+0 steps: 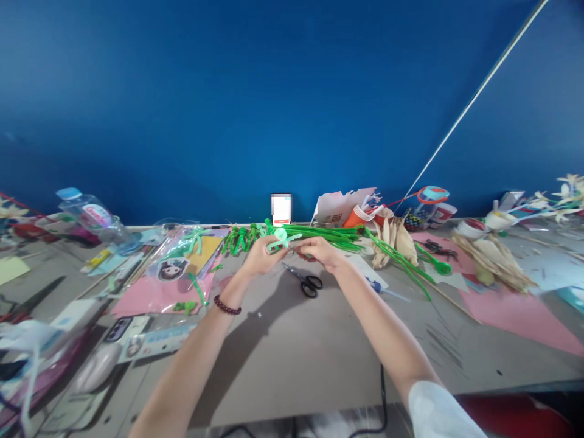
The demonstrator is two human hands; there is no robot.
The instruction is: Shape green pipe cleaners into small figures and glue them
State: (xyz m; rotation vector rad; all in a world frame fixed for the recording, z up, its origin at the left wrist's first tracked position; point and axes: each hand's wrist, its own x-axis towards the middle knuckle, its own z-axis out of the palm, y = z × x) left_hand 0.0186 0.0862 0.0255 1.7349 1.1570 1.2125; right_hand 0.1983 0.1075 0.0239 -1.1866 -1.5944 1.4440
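Over the middle of the table, my left hand (263, 255) pinches a pale green pipe-cleaner shape (280, 235) with several loops or arms sticking out. My right hand (319, 251) is close by on the right, its thumb and fingers pressed together at the shape's right side. What sits between those right fingertips is too small to make out. Just below both hands, black-handled scissors (309, 285) lie on the table with their blades pointing up and left. Behind the hands stretches a bundle of long green pipe cleaners (337, 232), with curled green pieces (239, 239) at its left.
A phone (281, 208) with a lit screen leans on the blue wall. Left are a plastic bag (157, 286), a clear bottle (93, 213) and a computer mouse (98, 367). Right are orange cups (356, 217), dried husks (401, 240) and pink paper (524, 316).
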